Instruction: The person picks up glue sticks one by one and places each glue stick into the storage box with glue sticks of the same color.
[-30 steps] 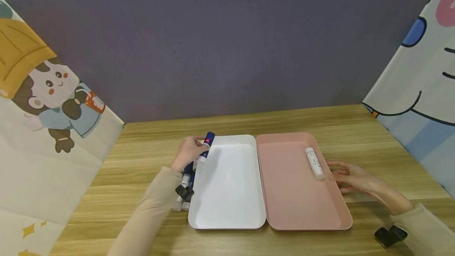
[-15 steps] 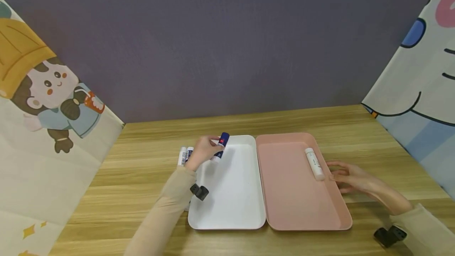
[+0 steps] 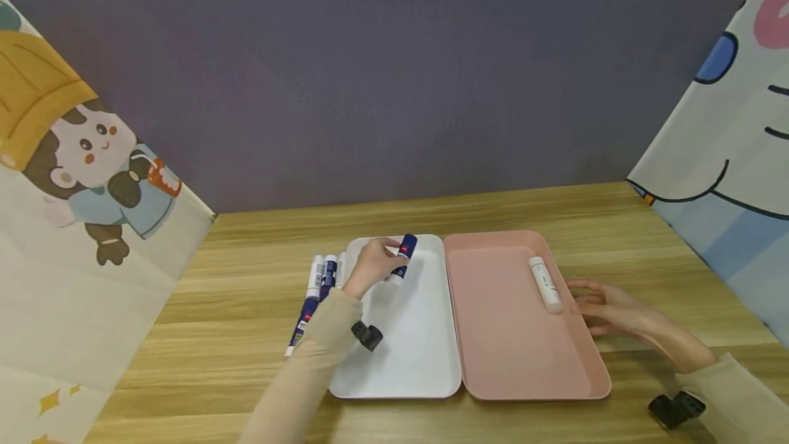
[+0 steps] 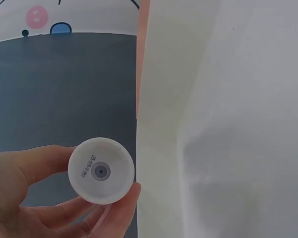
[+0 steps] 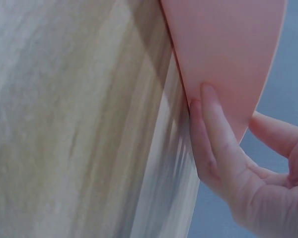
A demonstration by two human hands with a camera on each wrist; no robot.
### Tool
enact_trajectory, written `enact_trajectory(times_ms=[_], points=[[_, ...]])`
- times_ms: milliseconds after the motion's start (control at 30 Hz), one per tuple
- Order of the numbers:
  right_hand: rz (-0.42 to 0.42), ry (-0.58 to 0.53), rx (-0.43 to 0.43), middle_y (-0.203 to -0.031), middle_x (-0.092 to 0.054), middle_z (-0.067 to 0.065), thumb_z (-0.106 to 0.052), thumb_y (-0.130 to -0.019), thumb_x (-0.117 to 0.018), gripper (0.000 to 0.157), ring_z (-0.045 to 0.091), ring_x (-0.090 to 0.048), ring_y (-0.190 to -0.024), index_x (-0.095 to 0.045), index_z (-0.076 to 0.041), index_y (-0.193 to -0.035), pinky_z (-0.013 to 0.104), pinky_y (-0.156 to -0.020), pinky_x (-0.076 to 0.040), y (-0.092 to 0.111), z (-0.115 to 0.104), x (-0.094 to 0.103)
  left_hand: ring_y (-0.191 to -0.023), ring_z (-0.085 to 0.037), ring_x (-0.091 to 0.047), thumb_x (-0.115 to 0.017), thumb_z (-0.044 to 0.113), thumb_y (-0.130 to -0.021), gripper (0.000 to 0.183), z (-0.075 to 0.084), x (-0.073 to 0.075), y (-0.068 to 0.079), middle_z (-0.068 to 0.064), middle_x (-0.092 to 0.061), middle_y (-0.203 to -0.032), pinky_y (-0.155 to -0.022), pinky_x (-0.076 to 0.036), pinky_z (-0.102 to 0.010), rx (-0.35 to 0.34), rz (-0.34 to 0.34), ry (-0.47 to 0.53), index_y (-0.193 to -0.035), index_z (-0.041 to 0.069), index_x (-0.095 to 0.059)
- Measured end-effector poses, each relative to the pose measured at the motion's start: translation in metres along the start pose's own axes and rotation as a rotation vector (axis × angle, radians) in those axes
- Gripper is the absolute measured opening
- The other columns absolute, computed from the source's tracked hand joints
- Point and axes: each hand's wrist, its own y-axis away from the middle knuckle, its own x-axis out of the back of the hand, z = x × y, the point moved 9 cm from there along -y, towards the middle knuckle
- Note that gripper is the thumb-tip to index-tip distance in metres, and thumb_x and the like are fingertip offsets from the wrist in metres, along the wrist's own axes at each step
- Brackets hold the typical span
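- Two trays are set side by side: one white tray (image 3: 413, 355), one pink tray (image 3: 518, 362).
- The pink tray's outer wall is touched by the right hand (image 3: 616, 310), nothing being gripped, fingers lightly extended.
- One blue stick (image 3: 404, 259) is pinched by the left hand (image 3: 372, 266) over the white tray's far part, the pink tray lying to its right; its long axis is slanted, blue end away and rightward (its round white base is shown in the left wrist view).
- Left of the white tray, at least four sticks (image 3: 315, 276) are counted, some partly hidden.
- One white stick (image 3: 545, 284) is held in the pink tray, nearer the right hand.
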Motion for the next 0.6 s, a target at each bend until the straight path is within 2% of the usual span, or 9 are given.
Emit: enact_trajectory(times_ms=[267,600], points=[[-0.014,-0.003,0.01,-0.118,-0.04,0.033,-0.017,-0.091,-0.05,0.066,0.028,-0.057,-0.094,-0.008,0.014,-0.131,0.043,-0.074,-0.051,-0.004,-0.002,0.004,-0.05,-0.011,-0.051,-0.068,0.012,-0.074,0.04,-0.002,-0.018,-0.007,-0.013,-0.06,-0.078,-0.042,-0.045,-0.02,0.023,-0.001,-0.014,-0.109,-0.003,-0.056],[-0.027,-0.004,0.005,-0.115,-0.046,0.025,-0.017,-0.091,-0.05,0.065,0.027,-0.057,-0.092,-0.008,0.014,-0.131,0.042,-0.073,-0.051,-0.011,-0.005,0.013,-0.044,-0.01,-0.048,-0.067,0.012,-0.074,0.036,-0.004,-0.031,-0.019,-0.01,-0.059,-0.071,-0.038,-0.043,-0.019,0.041,0.013,-0.028,-0.105,-0.004,-0.057]])
